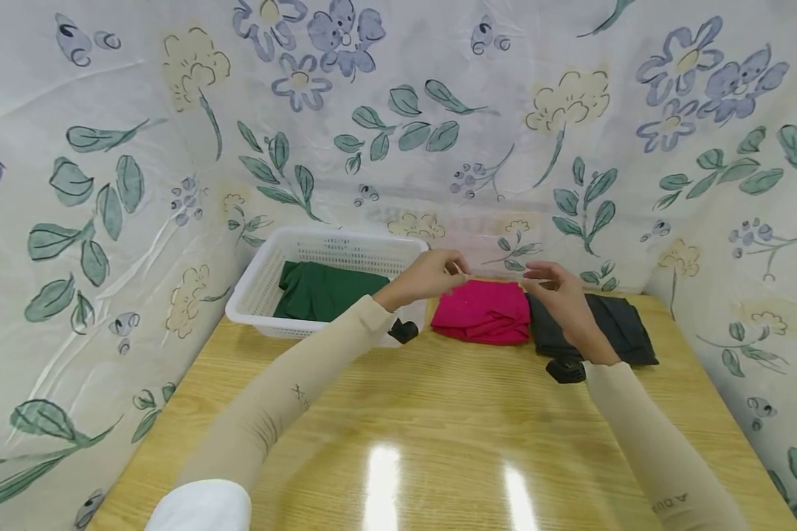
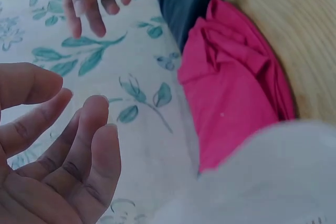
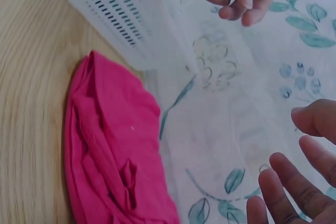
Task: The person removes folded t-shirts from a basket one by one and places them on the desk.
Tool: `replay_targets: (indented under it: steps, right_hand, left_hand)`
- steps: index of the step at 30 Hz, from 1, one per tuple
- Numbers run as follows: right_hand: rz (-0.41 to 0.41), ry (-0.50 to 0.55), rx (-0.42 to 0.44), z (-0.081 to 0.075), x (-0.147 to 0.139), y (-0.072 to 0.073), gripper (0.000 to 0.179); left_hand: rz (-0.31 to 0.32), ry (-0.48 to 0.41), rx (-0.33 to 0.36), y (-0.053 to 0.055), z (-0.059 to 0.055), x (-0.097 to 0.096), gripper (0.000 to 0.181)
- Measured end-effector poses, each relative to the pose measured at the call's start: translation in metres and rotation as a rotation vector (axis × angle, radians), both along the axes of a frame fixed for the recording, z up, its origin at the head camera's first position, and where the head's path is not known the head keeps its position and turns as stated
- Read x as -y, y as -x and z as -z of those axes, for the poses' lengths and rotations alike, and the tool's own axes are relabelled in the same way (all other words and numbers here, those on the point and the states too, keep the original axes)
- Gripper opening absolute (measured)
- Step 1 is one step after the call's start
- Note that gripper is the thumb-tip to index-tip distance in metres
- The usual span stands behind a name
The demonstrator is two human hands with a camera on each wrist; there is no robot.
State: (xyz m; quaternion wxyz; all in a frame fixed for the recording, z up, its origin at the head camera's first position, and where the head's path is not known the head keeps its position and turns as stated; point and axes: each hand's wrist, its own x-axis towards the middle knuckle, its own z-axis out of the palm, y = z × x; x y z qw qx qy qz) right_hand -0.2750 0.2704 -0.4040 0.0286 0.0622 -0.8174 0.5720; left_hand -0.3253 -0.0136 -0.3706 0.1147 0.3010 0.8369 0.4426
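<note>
Floral sheet point(image 1: 398, 166) hung behind and at both sides of wood-grain tabletop point(image 1: 438, 413). White perforated basket point(image 1: 285, 330) at tabletop's back left. Folded dark cloth point(image 1: 620, 328) at back right. Green cloth point(image 1: 328, 290) inside basket. Folded pink cloth point(image 1: 481, 313) on tabletop, between basket and dark cloth, touching dark cloth. Hands raised near pink cloth's far edge, well apart from each other: left hand point(image 1: 432, 274) loosely curved, fingers parted from thumb, grasping nothing; right hand point(image 1: 564, 295) relaxed, fingers spread, grasping nothing.
</note>
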Motion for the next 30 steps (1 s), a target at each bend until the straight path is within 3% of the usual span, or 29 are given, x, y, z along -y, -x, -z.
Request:
replay_targets:
  steps: [5,12,20,30]
  right_hand:
    - [-0.031,0.021,-0.002,0.001,0.017,0.002,0.05]
    - [-0.077,0.033,-0.008,0.003,0.046,0.003,0.047]
    - [-0.161,0.04,-0.015,0.003,0.077,0.005,0.045]
    - [-0.192,0.09,-0.012,0.0,0.12,0.011,0.042]
  left_hand:
    - [-0.031,0.018,0.011,0.001,0.0,0.023,0.018]
    - [-0.021,0.007,0.026,0.002,-0.002,0.049,0.019]
    - [-0.081,0.013,0.04,0.001,-0.003,0.08,0.027]
    - [-0.176,0.017,0.082,0.005,-0.004,0.126,0.029]
